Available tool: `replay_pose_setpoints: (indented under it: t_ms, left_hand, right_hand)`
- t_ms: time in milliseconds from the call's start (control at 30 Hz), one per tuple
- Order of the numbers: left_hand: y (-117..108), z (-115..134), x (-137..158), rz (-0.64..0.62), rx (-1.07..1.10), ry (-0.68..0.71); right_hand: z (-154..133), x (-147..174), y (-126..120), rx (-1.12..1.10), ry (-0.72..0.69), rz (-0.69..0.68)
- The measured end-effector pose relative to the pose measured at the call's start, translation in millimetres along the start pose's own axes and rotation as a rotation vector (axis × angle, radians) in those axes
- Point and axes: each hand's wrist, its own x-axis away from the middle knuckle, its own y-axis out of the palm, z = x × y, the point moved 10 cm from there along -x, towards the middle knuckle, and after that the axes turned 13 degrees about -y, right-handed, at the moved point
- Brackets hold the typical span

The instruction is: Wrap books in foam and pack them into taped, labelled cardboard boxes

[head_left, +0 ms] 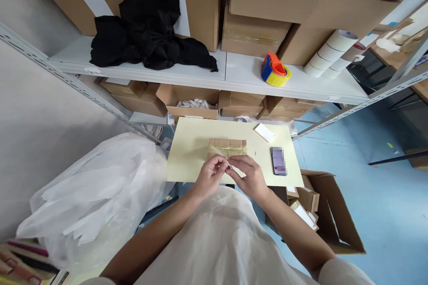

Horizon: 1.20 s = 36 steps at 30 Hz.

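In the head view, brown cardboard with glossy, wrinkled tape is forming a low rectangular box [227,146], and everything else is lying around it. Beyond the box, limp black cloth [150,31] is bunching in soft folds, and a plastic tape dispenser [276,70] is showing orange, blue and yellow. Left of the box, a translucent bag [100,187] is bulging and creasing.

Just on the near side of the box, the left hand [210,173] and the right hand [247,176] are pinching a small white piece [229,165] between their fingertips. It is looking thin and pale (the fingers are hiding most of its outline).

Beneath the box, a smooth, pale yellow surface [187,151] is spreading out, also carrying a dark phone [277,161] and a slim white block [265,132] to the box's right. Beyond the box, a pale metal shelf [239,71] is bearing large cartons; farther right, blue floor [394,205] is stretching away.
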Motion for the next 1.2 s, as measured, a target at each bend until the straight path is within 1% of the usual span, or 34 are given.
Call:
replay_pose_setpoints:
  t_ms: [100,200,300,367,500,600,700,767,933,1067,1200]
  left_hand:
    - [-0.3,8.0,0.2,0.066,-0.08,0.073]
    - [-0.6,15.9,-0.2,0.126,-0.192,0.157]
    - [2.3,22.7,-1.9,0.151,-0.31,0.219]
    - [5.9,26.1,-3.8,0.141,-0.359,0.242]
    - [9.1,26.5,-12.0,0.102,-0.363,0.227]
    - [1.4,17.6,-25.5,0.075,-0.313,0.144]
    - [-17.1,4.6,-43.9,0.07,-0.28,0.028]
    - [-32.4,0.7,-56.0,0.08,-0.312,-0.014]
    - [-67.6,3.1,-86.8,0.055,-0.5,-0.038]
    - [-106.2,-1.5,-120.6,0.053,-0.648,-0.092]
    - [-142.8,-15.8,-161.7,-0.039,-0.76,-0.183]
  right_hand:
    - [9.5,-1.9,0.2,-0.098,0.083,0.033]
    - [16.3,-4.9,1.2,-0.164,0.115,0.031]
    - [23.8,-5.8,3.8,-0.223,0.148,-0.001]
    - [31.5,-3.7,6.2,-0.277,0.199,-0.014]
    - [51.2,3.7,13.8,-0.408,0.326,-0.005]
    - [70.6,9.7,20.8,-0.509,0.432,0.042]
    - [92.7,17.5,24.7,-0.611,0.558,0.138]
    - [105.1,23.8,25.8,-0.654,0.632,0.195]
    - [125.0,45.5,29.0,-0.709,0.782,0.279]
    - [138.1,68.5,29.0,-0.699,0.905,0.381]
    - [147.2,89.8,26.9,-0.669,1.007,0.501]
